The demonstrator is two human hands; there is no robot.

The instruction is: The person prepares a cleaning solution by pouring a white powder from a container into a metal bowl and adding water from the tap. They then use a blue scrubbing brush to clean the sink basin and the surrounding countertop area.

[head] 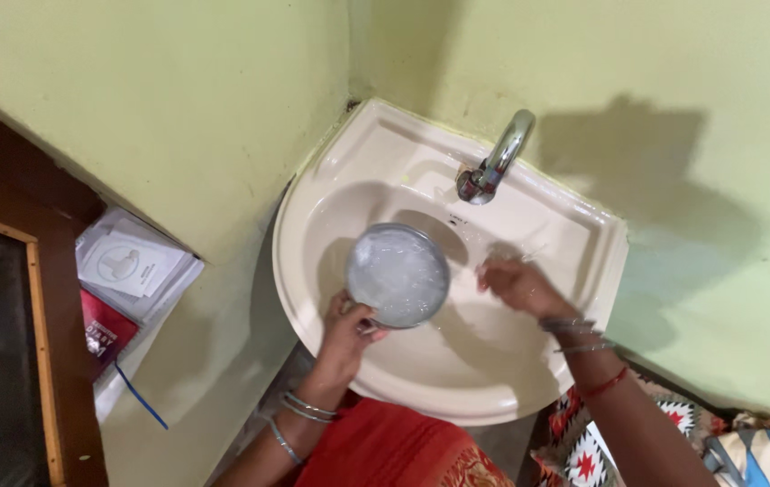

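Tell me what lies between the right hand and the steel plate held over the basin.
Nothing: the head view shows only bare basin surface between the right hand and the steel plate, which the left hand holds by its lower edge.

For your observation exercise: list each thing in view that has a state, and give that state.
Steel plate: tilted over the basin, wet, held at its lower rim.
Left hand: gripping the plate.
Right hand: blurred, holding nothing visible.
Tap: no visible stream.
Washbasin: no standing water.
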